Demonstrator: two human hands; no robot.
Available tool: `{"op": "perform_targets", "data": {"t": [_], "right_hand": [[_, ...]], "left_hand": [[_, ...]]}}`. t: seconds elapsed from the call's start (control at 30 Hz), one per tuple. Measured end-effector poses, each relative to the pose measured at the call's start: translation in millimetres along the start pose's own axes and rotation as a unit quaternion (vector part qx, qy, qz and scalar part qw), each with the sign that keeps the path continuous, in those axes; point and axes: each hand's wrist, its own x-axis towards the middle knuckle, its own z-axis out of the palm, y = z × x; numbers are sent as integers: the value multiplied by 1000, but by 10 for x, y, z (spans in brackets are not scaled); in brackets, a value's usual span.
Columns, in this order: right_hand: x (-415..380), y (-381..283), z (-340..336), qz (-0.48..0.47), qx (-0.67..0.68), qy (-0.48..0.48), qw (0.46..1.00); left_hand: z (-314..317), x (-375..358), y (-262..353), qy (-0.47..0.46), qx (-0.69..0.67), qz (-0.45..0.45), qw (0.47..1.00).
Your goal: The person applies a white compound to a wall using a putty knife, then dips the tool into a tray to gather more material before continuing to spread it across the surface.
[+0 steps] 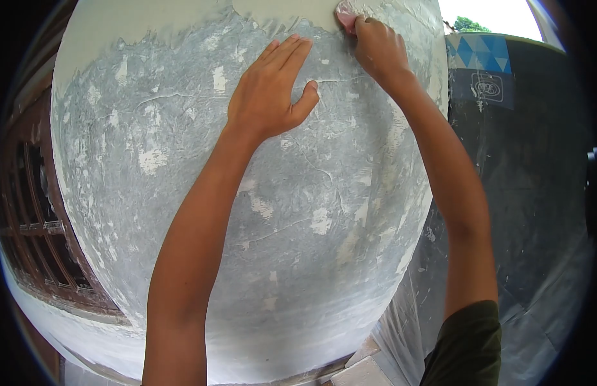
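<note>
The left hand point(272, 90) lies flat and spread on the grey skim-coated wall point(247, 212), bracing. Higher up, the right hand point(375, 48) pinches a small pink sanding block point(345, 14) against the coat's top edge. Most of the wall looks coated but rough; the bare strip point(150, 19) above remains.

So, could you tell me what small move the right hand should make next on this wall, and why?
Probably a short stroke leftward along the top edge of the grey coat. The right hand presses a small pad right at the line where grey filler meets bare wall, and the left hand lies flat on the grey coat just below, bracing.
</note>
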Motion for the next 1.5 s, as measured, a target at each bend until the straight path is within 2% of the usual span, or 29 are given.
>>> {"op": "perform_targets", "data": {"t": [0.1, 0.17, 0.27, 0.4, 0.53, 0.6, 0.8, 0.87, 0.93, 1.03, 1.1, 1.23, 1.33, 1.37, 1.4, 1.47, 1.5], "right_hand": [[-468, -313, -228, -4, -26, -18, 999], [-573, -381, -331, 11, 4, 0, 1000], [-181, -51, -275, 60, 4, 21, 998], [122, 242, -60, 47, -35, 18, 998], [-421, -36, -139, 24, -32, -41, 998], [-661, -181, -236, 20, -3, -3, 1000], [96, 293, -147, 68, -45, 21, 996], [91, 308, -79, 58, -16, -1, 998], [-37, 222, -65, 49, 10, -25, 998], [-514, -88, -149, 27, -36, -28, 999], [-696, -247, -258, 8, -3, 10, 1000], [-71, -87, -398, 42, 22, 9, 999], [266, 112, -17, 66, 8, 51, 996], [233, 128, 19, 75, 24, -12, 997], [124, 95, -1, 77, 24, -12, 997], [-252, -49, -72, -30, -42, 8, 999], [-463, -168, -140, -23, -41, -4, 999]], "left_hand": [[9, -13, 16, 2, -1, -3, 1000], [12, 2, 1, 4, 0, -2, 1000], [29, -4, 6, 0, 5, 0, 1000], [27, -8, -19, 3, 19, 7, 1000], [33, -6, -37, 12, 26, 17, 999], [20, -9, -7, 10, 19, 10, 1000], [45, -12, -27, 7, 29, 10, 1000], [36, -6, -34, 6, 33, 11, 999], [35, -7, -29, 4, 27, 12, 1000], [52, -4, -31, 11, 28, 11, 999], [35, 2, -9, 9, 18, 6, 1000], [16, -10, 25, -2, 20, -2, 1000], [17, -6, 10, -2, 10, 3, 1000], [21, 1, 1, -3, 10, 5, 1000], [25, -1, -9, -1, 8, 6, 1000], [25, -20, -10, -1, 5, 5, 1000], [29, -12, -7, 1, 3, 4, 1000]]}}
